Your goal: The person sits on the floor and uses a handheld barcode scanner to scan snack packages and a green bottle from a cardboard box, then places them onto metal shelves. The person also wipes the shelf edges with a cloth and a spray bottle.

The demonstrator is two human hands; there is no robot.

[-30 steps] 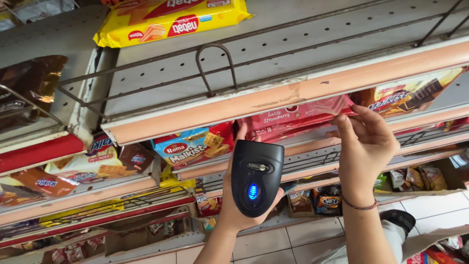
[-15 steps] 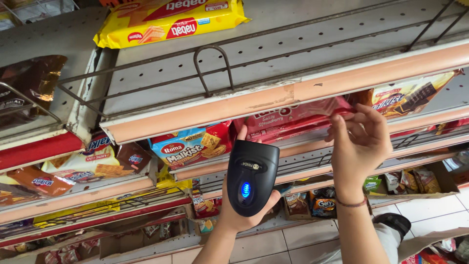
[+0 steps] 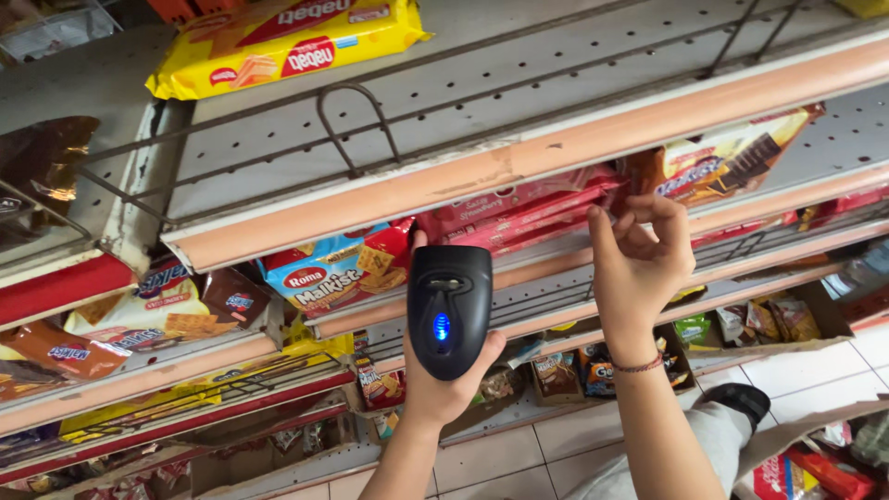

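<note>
Far left: brown snack packets (image 3: 56,347) lying on a lower shelf with a red edge. Higher up, one long yellow biscuit pack (image 3: 282,42) flat on the perforated grey shelf (image 3: 519,93), beside a wire divider (image 3: 356,125). Below that shelf's worn pink front rail (image 3: 556,148), one blue cracker pack (image 3: 338,268).

Centre: left hand (image 3: 444,384) raised from below, grip clenched round one black handheld scanner (image 3: 449,310), thumb up along its left side, a single blue light glowing on its face, head aimed up at the shelf edge.

Just right of the scanner: a stack of red wafer packs (image 3: 528,213), about three showing, tucked under the rail. Right hand (image 3: 644,264), grip loosely curled, fingertips touching the right end of the red packs, thumb pointing up; a thin bracelet (image 3: 639,366) on the wrist. Whether pinching or only touching, cannot tell.

Further right: one orange chocolate-wafer pack (image 3: 722,167) on the same shelf. Bottom right: small snack bags (image 3: 769,319) in a low cardboard tray.
</note>
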